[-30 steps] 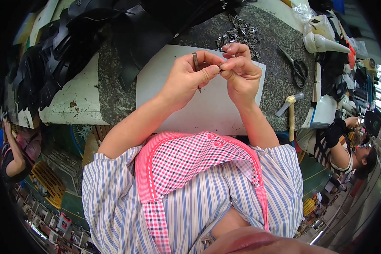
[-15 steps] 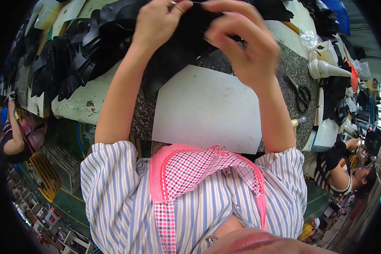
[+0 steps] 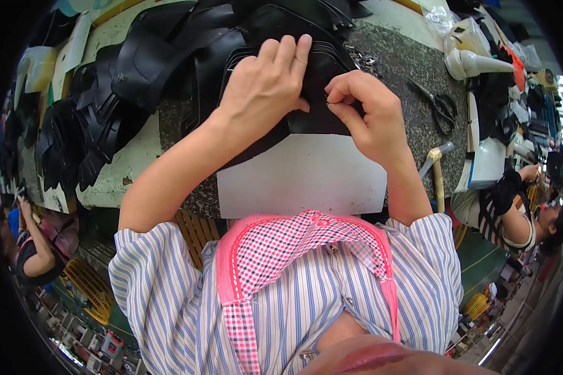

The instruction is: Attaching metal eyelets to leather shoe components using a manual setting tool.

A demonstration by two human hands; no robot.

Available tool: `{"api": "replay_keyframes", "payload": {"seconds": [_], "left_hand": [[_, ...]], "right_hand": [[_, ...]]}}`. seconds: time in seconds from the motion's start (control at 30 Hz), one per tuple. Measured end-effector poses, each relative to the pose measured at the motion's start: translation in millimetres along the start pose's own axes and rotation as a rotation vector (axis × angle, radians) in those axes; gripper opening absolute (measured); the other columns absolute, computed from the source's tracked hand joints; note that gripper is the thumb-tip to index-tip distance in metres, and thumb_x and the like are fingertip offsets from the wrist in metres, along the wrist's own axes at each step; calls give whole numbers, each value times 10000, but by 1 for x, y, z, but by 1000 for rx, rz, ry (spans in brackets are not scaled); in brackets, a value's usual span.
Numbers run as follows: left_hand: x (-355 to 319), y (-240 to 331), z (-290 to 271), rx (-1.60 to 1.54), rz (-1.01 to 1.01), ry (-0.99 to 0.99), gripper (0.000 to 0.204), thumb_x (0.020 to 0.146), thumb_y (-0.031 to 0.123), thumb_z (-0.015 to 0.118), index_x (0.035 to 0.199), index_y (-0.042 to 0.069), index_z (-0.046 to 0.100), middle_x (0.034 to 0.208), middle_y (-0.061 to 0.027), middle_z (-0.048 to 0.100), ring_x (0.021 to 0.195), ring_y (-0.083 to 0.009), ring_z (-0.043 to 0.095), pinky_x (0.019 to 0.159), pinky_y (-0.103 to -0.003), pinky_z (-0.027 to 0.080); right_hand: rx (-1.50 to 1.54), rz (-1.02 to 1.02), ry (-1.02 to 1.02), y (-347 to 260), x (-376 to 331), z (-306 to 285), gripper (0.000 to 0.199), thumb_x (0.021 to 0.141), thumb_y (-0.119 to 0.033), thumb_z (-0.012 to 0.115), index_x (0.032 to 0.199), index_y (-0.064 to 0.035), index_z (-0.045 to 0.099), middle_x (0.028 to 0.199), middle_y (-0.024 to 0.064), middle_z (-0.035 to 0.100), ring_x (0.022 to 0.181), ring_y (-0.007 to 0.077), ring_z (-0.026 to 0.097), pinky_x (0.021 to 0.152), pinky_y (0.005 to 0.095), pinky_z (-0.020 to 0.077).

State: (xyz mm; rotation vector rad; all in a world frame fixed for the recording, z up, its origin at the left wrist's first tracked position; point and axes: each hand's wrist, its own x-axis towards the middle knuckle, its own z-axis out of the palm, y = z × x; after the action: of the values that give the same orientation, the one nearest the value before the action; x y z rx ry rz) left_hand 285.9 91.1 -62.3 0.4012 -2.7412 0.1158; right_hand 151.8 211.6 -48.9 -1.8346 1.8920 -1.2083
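My left hand (image 3: 263, 87) lies on a stack of black leather-like pieces (image 3: 316, 119), fingers stretched together and thumb out to the side. Just right of it, my right hand (image 3: 370, 115) is closed, thumb and forefinger pinched over the stack's right side. Whatever sits in that pinch is too small to make out. The front edge of the black pieces overlaps a pale sheet (image 3: 303, 178) on the speckled stone slab (image 3: 397, 62).
More black cut pieces (image 3: 156, 59) are heaped at the far left. Right of my hands lie black-handled scissors (image 3: 443, 114), a tool with a pale handle (image 3: 438, 178) and a white spouted bottle (image 3: 475, 64). One person (image 3: 513, 212) works at the right, another (image 3: 37, 250) at the left.
Both hands have come nearer from the far side. The left now lies flat on the black pieces, which have shifted nearer over the sheet. The right has gone from loosely curled to a pinch.
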Motion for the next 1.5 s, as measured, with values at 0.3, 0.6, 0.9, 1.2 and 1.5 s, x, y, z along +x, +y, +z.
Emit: {"api": "replay_keyframes", "payload": {"seconds": [0.3,0.6,0.9,1.2,1.5], "left_hand": [[-2,10,-1,-68,87,316,415,588,210,703,938,20,588,837,-57,541,709,-181,506,563,-245,455],[15,5,-24,-805,-364,-280,256,665,188,670,813,2,578,752,-73,559,657,-164,517,620,-284,414],[20,0,-24,-1095,-448,-411,206,704,109,623,846,-36,590,679,-52,581,600,-100,533,583,-234,428],[17,15,-38,-797,-273,-296,201,634,76,621,815,-4,592,669,-85,546,625,-187,536,584,-279,415],[11,33,-43,-544,-65,33,173,574,18,593,739,9,543,645,-96,478,665,-276,477,593,-369,411]], "right_hand": [[584,281,157,28,-21,14,119,717,36,623,830,7,599,787,37,617,723,87,583,655,203,468],[367,5,293,35,-15,12,163,628,50,695,760,-22,634,786,37,596,671,85,552,563,200,446],[284,-107,228,31,-1,-3,166,566,26,709,702,-38,639,884,45,587,697,145,567,584,229,452],[162,-152,105,18,-1,-13,154,570,60,677,678,-9,590,787,72,607,663,159,583,567,240,463],[317,-95,84,18,-1,-11,159,552,27,688,635,-5,556,751,95,598,706,177,580,633,263,457]]}}
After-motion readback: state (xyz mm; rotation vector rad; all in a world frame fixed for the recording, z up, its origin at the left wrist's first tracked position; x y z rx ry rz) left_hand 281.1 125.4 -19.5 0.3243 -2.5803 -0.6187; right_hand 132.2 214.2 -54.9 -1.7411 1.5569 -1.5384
